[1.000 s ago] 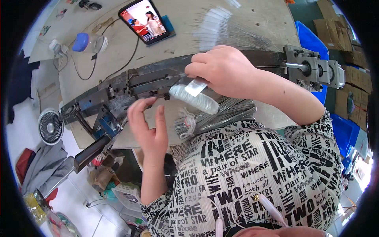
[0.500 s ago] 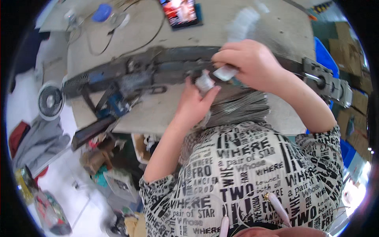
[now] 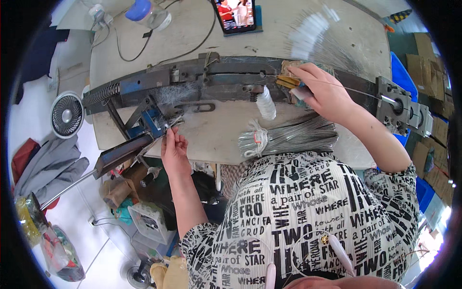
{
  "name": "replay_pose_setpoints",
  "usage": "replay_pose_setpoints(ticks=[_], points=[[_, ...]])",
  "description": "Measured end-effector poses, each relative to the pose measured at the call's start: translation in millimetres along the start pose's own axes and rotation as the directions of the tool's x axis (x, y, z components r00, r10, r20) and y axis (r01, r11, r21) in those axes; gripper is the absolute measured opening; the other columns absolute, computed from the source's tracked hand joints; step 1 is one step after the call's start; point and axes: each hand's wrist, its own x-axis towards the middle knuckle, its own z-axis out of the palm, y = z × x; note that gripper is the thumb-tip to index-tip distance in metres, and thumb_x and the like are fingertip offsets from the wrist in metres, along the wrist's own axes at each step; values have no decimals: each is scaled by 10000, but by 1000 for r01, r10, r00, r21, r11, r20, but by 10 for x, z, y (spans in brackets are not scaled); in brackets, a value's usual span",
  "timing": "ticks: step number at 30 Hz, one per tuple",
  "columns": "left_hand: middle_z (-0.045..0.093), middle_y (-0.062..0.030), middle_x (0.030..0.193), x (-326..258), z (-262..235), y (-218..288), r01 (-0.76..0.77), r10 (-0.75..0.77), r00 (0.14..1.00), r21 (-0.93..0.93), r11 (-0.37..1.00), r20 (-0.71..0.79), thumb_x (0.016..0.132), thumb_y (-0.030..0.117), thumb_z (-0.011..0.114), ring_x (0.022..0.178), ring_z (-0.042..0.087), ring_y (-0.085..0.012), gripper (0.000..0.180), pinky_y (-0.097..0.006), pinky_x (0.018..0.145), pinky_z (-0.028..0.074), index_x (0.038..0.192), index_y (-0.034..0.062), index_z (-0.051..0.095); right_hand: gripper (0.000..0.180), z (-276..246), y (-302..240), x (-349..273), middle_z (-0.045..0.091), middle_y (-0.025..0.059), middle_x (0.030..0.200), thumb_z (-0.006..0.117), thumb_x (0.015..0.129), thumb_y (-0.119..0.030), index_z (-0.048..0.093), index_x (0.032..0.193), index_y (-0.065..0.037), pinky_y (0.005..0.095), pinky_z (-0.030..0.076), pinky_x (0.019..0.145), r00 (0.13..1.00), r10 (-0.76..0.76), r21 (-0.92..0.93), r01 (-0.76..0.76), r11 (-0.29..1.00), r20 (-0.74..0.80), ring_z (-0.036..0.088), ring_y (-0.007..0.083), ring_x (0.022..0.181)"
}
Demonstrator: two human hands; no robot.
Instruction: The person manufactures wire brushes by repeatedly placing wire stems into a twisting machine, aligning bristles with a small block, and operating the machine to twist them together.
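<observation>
Pale, worn board tops the bench (image 3: 221,137), the biggest thing before me. Across it, from left to right, runs a long dark metal rail (image 3: 231,67). On the near side, against the person's shirt, lies a bundle of grey wires (image 3: 298,137), tied in white towards its left end. Left of it, at the bench's near edge, sits a blue metal bracket (image 3: 153,120). The two hands are well apart. The right hand (image 3: 323,91), over the rail, closes thumb and fingers on a small whitish piece (image 3: 301,92), with a yellow strip (image 3: 288,81) at its fingertips. The left hand (image 3: 176,151) has its fingers drawn together beside the bracket; I cannot tell whether they grip anything. Between the hands, a white thread roll (image 3: 266,105) slants down from the rail.
</observation>
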Motion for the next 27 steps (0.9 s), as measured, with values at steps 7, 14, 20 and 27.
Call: replay_pose_setpoints(ticks=[7, 14, 20, 27], points=[[565, 31, 822, -113, 181, 106, 57, -56, 998, 19, 998, -15, 934, 348, 612, 808, 551, -90, 259, -284, 773, 425, 1007, 99, 611, 264, 157, 166, 22, 559, 127, 1063, 624, 838, -97, 549, 1084, -40, 418, 485, 801, 999, 31, 51, -31, 998, -8, 587, 333, 929], [623, -40, 847, -599, 1003, 187, 132, -209, 801, 174, 976, 561, 962, 174, 565, 790, 588, -151, 196, -307, 781, 466, 1061, 15, 624, 170, -644, -251, -259, 587, 36, 884, 569, 910, -13, 580, 1077, 13, 253, 462, 674, 960, 205, 744, -277, 608, 190, 568, 104, 789], [618, -56, 868, -750, 2511, -136, -284, -217, 328, 315, 906, 919, 959, 142, 530, 799, 583, -122, 192, -265, 731, 459, 1029, -23, 601, 259, -735, -239, 12, 625, 30, 858, 559, 926, -61, 571, 1174, 12, 223, 468, 640, 989, 144, 782, -125, 611, 45, 562, 61, 733], [596, -11, 848, -833, 2153, -65, 186, -239, 683, 152, 971, 690, 986, 255, 523, 795, 554, -89, 240, -239, 735, 421, 1014, 37, 620, 220, -537, -22, 159, 605, 64, 999, 639, 849, -19, 632, 1068, -1, 279, 467, 747, 998, 0, 502, 30, 865, -61, 588, 148, 881]])
